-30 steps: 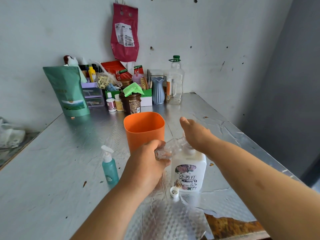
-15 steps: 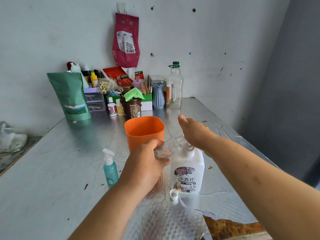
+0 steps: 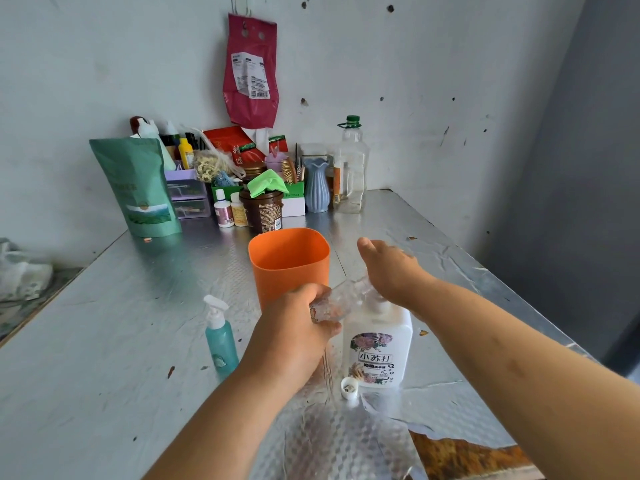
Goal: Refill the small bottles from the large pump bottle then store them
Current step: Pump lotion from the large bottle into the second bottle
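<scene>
Clear small plastic bottle (image 3: 337, 301) stays tilted in the left hand's (image 3: 294, 337) grip at the large white pump bottle's (image 3: 379, 344) nozzle, near the worktop's (image 3: 104, 341) front edge; the flat right hand (image 3: 391, 268) keeps pressing: filling continues.

A table (image 3: 104, 341) sheeted in silvery embossed foil fills a corner of the room. Behind the table rises a pale plaster wall (image 3: 104, 64) pocked with small dark holes. A red plastic bag (image 3: 251, 71) hangs on this wall above the table's far edge. A second pale wall (image 3: 467, 98) runs along the table's right side, with a darker grey surface (image 3: 595, 168) beyond it. At the table's near right corner the foil is torn, baring brown board (image 3: 460, 455). The light is soft and even.
</scene>
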Motion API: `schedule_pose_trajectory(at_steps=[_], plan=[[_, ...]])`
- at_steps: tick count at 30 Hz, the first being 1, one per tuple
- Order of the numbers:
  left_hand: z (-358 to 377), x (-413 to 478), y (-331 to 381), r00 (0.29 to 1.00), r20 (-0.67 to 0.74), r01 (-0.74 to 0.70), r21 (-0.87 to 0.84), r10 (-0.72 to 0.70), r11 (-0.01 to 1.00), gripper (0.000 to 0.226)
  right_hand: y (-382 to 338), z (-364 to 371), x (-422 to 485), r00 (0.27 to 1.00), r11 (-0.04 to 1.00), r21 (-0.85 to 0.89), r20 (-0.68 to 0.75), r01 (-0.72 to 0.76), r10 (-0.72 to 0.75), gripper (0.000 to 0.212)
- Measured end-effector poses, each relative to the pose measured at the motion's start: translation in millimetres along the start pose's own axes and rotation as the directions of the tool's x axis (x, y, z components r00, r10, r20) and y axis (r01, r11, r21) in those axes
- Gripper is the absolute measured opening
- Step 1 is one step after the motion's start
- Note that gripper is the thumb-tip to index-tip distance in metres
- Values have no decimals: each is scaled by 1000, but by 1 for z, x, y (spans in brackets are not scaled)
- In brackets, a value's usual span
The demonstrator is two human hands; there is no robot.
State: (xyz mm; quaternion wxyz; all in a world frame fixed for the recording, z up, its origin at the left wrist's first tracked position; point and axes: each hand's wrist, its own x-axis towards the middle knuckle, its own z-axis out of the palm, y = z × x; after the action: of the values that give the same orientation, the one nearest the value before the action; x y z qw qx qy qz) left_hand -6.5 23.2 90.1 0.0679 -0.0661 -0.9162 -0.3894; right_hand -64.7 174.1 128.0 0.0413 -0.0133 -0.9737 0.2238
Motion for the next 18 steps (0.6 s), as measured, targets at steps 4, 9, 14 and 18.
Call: schedule_pose_trajectory(at_steps=[4, 9, 14, 18], plan=[[-3, -1, 3, 1000, -14, -13, 2, 13, 1000, 40, -6, -7, -3, 1000, 999, 34, -15, -6, 6, 18], [-6, 0, 6, 1000, -19, -21, 8, 21, 1000, 35, -7, -18, -10, 996, 998, 21, 54, 64, -65, 29], [-5, 0, 6, 999, -22, -26, 9, 26, 1000, 37, -4, -9, 0, 998, 998, 28, 34, 59, -60, 19], [-5, 0, 6, 999, -18, -36, 24, 37, 999, 41, 0, -5, 4, 997, 997, 1, 15, 79, -79, 17]])
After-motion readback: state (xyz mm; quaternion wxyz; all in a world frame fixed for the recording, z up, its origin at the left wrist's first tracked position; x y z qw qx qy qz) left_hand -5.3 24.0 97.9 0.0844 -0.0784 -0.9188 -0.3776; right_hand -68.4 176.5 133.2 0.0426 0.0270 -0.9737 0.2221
